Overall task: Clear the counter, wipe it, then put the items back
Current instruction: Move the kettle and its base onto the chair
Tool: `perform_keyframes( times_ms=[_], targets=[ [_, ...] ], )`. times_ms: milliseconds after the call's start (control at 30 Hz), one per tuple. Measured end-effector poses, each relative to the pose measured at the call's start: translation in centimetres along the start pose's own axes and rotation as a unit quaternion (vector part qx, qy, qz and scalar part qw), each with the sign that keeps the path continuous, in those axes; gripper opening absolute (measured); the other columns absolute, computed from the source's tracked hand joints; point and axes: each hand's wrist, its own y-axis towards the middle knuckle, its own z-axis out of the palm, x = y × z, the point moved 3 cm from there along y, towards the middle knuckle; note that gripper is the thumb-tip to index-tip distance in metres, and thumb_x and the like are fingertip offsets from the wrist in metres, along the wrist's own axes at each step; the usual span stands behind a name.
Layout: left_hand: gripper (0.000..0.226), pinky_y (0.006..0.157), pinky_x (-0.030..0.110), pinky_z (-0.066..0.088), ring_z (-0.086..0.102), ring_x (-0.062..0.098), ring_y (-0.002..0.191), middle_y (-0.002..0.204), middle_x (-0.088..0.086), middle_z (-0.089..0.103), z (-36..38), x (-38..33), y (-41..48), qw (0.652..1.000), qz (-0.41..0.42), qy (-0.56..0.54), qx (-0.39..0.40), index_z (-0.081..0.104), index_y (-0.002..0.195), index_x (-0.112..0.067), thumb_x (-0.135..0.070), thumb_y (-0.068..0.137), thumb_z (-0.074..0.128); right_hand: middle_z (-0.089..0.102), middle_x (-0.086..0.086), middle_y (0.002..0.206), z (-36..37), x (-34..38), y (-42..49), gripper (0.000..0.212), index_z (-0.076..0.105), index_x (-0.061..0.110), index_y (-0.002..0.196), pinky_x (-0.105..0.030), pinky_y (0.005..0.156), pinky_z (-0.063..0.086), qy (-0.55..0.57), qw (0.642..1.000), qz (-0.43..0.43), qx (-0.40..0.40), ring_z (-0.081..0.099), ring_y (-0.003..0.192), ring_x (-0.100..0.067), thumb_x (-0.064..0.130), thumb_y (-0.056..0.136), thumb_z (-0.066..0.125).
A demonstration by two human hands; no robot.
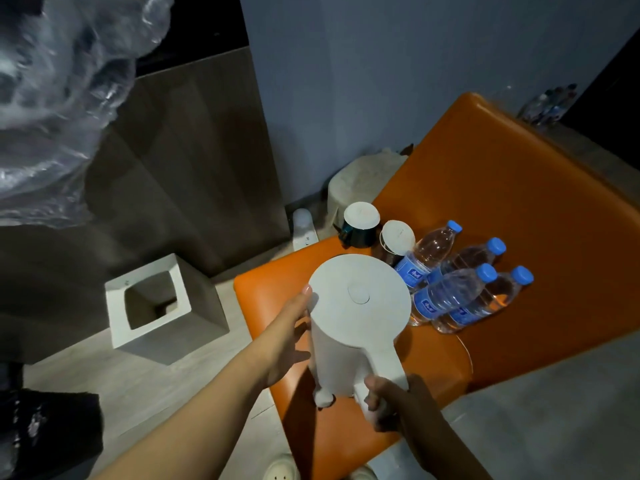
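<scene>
**Right hand** (pixel 391 398): fingers curled round the lower end of the kettle's handle (pixel 386 362) and carrying it.

**Left hand** (pixel 289 341): fingers straight, palm flat against the side of the kettle (pixel 356 306). It steadies the body and grips nothing.

**Kettle**: white, lid shut, over the left end of the orange bench (pixel 519 202), near its front corner. Whether its base rests on the cushion cannot be told.

**Water bottles** (pixel 450 299): four, blue-capped, clustered just beyond the kettle and close to its rim.

**Cups** (pixel 360 223): two, paper-lidded, at the bench's far left corner.

**Bin** (pixel 152 299): square, white, on the floor left of the bench.

**Hazards, as judged:**
- The soft cushion may tilt the kettle if it is set down carelessly.
- A swing to the right would knock the bottles.
- The flat left palm could slip, leaving all the weight on the handle.
- Any water inside may slosh.
</scene>
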Motion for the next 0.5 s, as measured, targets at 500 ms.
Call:
perform_keyframes(
  times_ms=[500],
  targets=[
    [0.07, 0.085, 0.024, 0.036, 0.042, 0.01, 0.103, 0.124, -0.008, 0.039, 0.6, 0.8, -0.1, 0.983, 0.021, 0.184, -0.011, 0.026, 0.14, -0.023, -0.03, 0.084, 0.069, 0.066, -0.007, 0.093, -0.9, -1.5, 0.8, 0.017, 0.061, 0.012, 0.097, -0.021, 0.064, 0.047, -0.161, 0.985, 0.032, -0.05, 0.059, 0.08, -0.015, 0.015, 0.082, 0.07]
  ],
)
